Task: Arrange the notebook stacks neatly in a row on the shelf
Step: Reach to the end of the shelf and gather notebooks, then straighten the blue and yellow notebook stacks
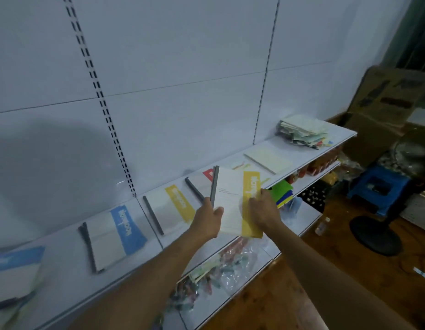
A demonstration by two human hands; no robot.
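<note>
Both hands hold a stack of yellow-banded notebooks (235, 203) lifted above the front edge of the white shelf (71, 277), roughly at the middle of the row. The left hand (208, 219) grips the stack at its near left corner beside the dark spine, thumb curled over the cover and fingers hidden beneath; the right hand (264, 208) lies on the yellow band with its fingers bent over the right edge. Already lying flat on the shelf are a blue-banded stack (114, 236) to the left, a yellow-banded stack (171, 208) beside it, a red-marked stack (202, 181) partly hidden behind the held one, a pale notebook (268, 159) farther right, and an untidy pile of papers (302, 131) at the far right end. Another blue-banded stack (13, 275) sits blurred at the near left. To do this step well, the person would likely square the held notebooks between both palms first, then lower them flat into a gap in the row, spine turned the same way as the neighbours and front edge level with theirs. Sliding it down crooked could nudge the red-marked stack or leave covers fanned out.
</note>
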